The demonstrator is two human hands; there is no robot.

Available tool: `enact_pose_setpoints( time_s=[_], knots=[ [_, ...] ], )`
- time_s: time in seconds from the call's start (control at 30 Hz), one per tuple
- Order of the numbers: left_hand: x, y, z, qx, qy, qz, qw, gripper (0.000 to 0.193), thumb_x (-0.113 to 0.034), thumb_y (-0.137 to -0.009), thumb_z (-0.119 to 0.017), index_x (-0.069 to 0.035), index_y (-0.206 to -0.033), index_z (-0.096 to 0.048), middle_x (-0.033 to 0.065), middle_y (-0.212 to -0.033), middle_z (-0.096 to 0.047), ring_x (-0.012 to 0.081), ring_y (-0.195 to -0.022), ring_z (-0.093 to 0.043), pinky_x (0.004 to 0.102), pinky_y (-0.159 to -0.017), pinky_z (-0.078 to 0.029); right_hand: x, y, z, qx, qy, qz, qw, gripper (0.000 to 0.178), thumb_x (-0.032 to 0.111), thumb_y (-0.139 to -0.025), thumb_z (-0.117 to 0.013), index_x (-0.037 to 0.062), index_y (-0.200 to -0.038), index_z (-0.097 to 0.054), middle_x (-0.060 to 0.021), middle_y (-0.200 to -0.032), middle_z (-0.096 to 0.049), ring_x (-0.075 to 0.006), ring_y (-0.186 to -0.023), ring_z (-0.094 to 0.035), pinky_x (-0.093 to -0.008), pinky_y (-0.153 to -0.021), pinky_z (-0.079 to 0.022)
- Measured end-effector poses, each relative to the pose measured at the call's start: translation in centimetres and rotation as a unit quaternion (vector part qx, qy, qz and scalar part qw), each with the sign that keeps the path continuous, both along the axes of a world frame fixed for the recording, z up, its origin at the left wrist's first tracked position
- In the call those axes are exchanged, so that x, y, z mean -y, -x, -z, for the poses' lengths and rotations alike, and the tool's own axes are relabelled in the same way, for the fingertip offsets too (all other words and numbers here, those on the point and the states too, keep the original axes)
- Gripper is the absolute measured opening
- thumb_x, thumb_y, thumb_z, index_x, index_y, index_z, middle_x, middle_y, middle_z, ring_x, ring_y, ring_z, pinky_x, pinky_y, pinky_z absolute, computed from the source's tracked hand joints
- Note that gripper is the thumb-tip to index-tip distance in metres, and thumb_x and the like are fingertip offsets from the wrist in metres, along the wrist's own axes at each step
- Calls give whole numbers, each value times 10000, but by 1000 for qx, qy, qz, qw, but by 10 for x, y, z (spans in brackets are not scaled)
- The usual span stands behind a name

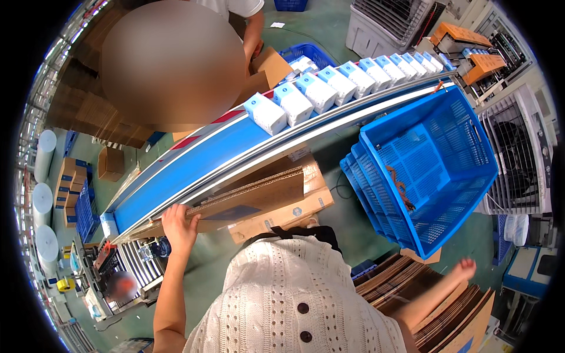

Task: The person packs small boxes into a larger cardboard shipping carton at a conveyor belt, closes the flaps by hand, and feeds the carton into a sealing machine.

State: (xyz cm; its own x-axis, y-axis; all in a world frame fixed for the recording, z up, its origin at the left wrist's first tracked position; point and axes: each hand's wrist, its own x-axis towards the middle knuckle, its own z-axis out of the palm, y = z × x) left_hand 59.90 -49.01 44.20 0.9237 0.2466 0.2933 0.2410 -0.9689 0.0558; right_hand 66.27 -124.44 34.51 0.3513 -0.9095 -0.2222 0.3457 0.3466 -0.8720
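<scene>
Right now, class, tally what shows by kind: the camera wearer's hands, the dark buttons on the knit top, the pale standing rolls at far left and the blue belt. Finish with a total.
Hands: 2 (left hand, on cardboard; right hand)
Buttons: 2
Rolls: 3
Belt: 1
Total: 8

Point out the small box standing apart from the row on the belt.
The lone white box at the belt's left end; the row's boxes stand together farther right.
</scene>
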Motion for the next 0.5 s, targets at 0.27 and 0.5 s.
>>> enact_pose_setpoints(
  time_s=[0.27,0.5],
  knots=[
    [8,4,4,17,21,5,1000,285,-130,-568,-704,-75,-763,-503,83,-725,-477,275,-722,-457,370,-670,-333,-423,-195,-71,-13,427,-622,656,208,197,-833,-527,6,-760,-565,-40,-568,-514,-111,-545,-500,-244,-513,-401],
    [12,27,6,15,36,-29,999,273,-107,-553,-692,-74,-729,-485,84,-724,-465,281,-711,-448,383,-708,-338,-624,-280,-5,-131,764,-582,244,338,306,-716,-577,29,-908,-564,-166,-964,-547,-342,-907,-527,-410,-778,-426]
  ],
)
